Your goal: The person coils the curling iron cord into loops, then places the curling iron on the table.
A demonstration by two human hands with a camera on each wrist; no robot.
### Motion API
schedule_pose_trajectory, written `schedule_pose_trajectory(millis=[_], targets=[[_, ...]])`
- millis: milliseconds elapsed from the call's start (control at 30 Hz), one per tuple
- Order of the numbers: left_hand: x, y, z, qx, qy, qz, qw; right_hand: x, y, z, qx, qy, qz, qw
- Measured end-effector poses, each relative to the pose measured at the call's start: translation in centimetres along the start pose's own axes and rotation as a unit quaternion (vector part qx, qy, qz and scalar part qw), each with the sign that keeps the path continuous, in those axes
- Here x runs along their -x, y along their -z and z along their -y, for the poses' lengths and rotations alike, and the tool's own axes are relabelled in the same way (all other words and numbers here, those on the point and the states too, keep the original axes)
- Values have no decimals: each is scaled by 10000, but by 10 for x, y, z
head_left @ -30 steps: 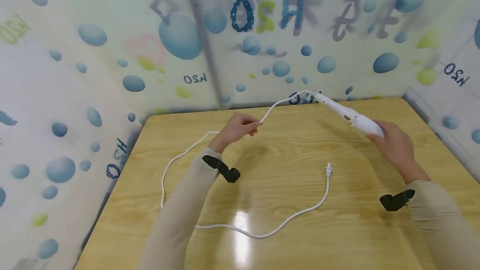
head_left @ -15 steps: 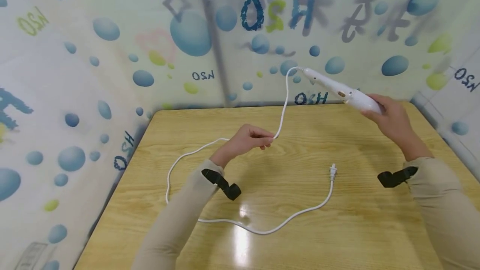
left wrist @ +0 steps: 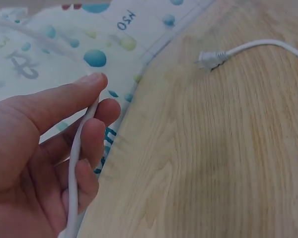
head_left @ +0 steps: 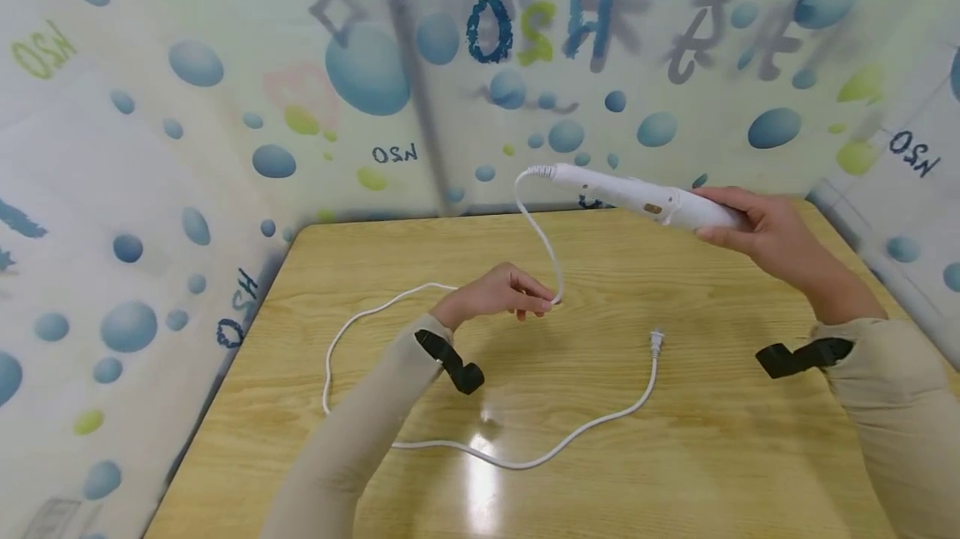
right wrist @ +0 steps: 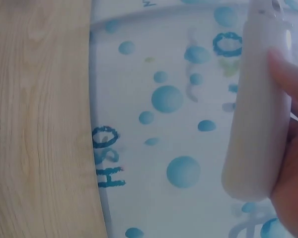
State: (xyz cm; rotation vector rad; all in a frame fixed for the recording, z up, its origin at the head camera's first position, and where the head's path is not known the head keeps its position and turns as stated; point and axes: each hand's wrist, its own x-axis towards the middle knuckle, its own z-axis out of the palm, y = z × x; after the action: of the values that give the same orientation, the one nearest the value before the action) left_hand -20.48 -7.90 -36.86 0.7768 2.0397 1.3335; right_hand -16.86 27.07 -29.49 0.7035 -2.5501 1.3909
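Aloft above the wood-grain surface (head_left: pixel 600 497), our curled right hand (head_left: pixel 780 241) grips a white, tapered plastic wand (head_left: pixel 647 197); our left hand (head_left: pixel 498 292) pinches its thin white cord (left wrist: pixel 73 184), which tugging, we reckon, could kink.

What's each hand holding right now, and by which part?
The right hand grips the white device by the end opposite its cord; the left hand pinches that cord partway along.
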Motion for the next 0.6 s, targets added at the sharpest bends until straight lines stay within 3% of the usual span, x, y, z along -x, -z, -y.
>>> schedule_pose_trajectory(millis=[133,333,500,600], targets=[[-5,11,0,-321,168,229,9991,5,-2,5,-291,370,594,9971],[-6,30,-6,-833,79,376,9958,13,-7,10,-304,675,1388,9875],[-7,47,-20,-1776,428,163,9830,16,-12,8,-526,925,2097,9720],[-7,55,-31,-2012,546,-71,9780,19,-17,5,-592,953,2428,9636]])
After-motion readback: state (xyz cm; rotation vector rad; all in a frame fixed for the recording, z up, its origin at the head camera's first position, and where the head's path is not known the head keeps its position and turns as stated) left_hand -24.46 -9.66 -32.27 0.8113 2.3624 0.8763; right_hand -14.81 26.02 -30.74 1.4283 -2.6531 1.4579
